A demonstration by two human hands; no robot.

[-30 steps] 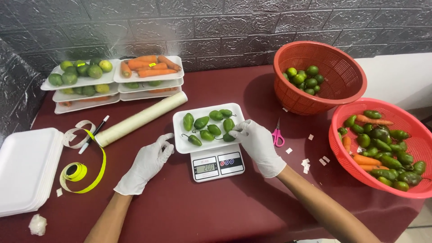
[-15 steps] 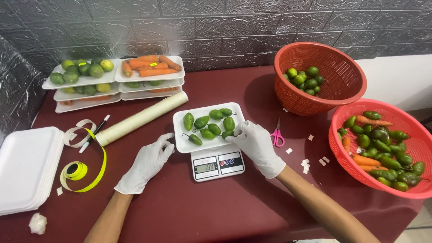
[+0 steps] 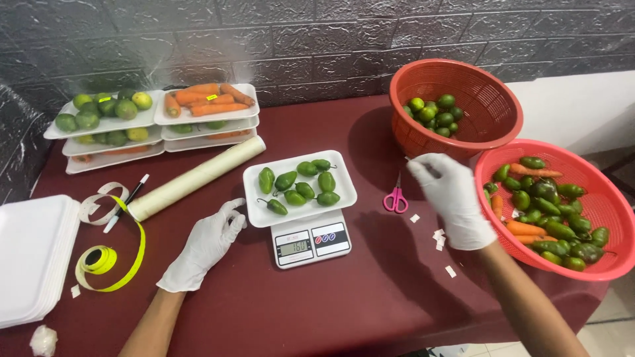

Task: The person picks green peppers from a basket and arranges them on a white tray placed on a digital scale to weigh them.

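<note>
Left hand [image 3: 204, 243], gloved and loosely open, holds nothing, fingertips just beside the tray [image 3: 258, 210] of green peppers [image 3: 299, 187] on the scale [image 3: 308, 240]. Right hand [image 3: 451, 198] hovers near the basket [image 3: 598, 201], fingers curled, seemingly empty. Add peppers singly and keep hands off the tray.

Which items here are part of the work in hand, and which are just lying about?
In use: tray of green peppers on the scale; left hand touching the tray's edge; right hand lifted beside the basket of peppers and carrots.

Lying about: scissors, basket of limes, film roll, pen, yellow tape, stacked filled trays, empty trays.
</note>
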